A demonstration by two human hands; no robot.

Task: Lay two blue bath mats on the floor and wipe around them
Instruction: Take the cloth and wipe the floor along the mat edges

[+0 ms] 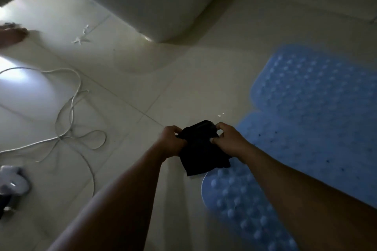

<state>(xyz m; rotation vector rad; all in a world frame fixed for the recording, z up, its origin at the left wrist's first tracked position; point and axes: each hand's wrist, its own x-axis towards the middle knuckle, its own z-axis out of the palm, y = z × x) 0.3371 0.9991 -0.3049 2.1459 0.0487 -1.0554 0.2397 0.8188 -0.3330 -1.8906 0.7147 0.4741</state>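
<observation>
The two blue bath mats lie flat on the pale tiled floor (142, 79) at the right, the far mat (318, 87) overlapping the near mat (306, 153). Just beside their left edge a black cloth (202, 149) hangs between both hands: the left hand (172, 140) grips its left side and the right hand (228, 140) pinches its right side, fingers curled. A white toilet base (155, 2) stands beyond, and a white cable (71, 108) loops across the tiles at the left.
</observation>
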